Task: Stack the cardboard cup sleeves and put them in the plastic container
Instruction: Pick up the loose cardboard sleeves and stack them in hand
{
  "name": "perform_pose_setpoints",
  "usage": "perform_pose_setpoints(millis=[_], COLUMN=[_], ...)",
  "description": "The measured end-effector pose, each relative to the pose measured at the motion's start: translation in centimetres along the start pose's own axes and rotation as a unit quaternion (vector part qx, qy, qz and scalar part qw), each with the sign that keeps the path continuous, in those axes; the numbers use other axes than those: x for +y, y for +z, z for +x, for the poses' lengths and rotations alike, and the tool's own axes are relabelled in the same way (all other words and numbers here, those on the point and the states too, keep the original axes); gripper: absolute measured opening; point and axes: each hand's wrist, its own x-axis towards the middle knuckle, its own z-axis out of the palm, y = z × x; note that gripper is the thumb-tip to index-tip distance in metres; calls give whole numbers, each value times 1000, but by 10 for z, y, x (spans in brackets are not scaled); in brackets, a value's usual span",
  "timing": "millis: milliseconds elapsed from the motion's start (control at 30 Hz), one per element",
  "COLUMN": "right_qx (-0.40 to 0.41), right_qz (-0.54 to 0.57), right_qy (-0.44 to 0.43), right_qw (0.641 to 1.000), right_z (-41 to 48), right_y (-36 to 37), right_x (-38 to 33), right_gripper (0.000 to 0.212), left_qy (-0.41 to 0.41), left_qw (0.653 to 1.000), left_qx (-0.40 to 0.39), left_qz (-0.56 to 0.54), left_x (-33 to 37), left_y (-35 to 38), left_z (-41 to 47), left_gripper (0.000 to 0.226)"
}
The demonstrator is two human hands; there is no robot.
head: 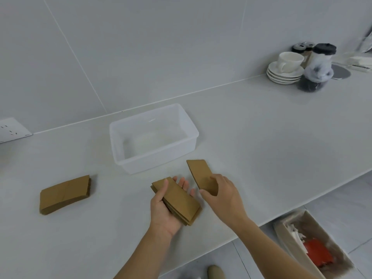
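My left hand (165,210) lies palm up and holds a small stack of brown cardboard sleeves (179,200), thumb pressed on top. Just to the right, my right hand (221,196) grips a single flat sleeve (201,174) by its near end, above the counter. A second pile of sleeves (64,194) rests on the counter at the left, apart from both hands. The clear plastic container (120,158) stands behind my hands, near the wall, with nothing visible inside it.
A white cup on stacked saucers (285,71) and dark-lidded jars (318,69) stand at the back right. A wall socket (12,129) sits at the far left. The counter edge runs diagonally at the right, with a bin of waste (314,250) below it.
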Motion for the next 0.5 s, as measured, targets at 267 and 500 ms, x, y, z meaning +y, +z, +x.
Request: perform_pose_setpoints(millis=[267, 500], right_qx=[-38, -86], right_qz=[46, 14], right_qy=[-110, -179], right_qw=[992, 980], right_z=[-8, -19], right_y=[11, 32], right_x=[-43, -53], right_gripper=[38, 39], left_qy=[-4, 19], left_qw=[999, 998], left_qx=[-18, -54], left_qz=[35, 32], left_x=[17, 28], left_y=[-5, -15], left_z=[-10, -12], left_gripper=[53, 60])
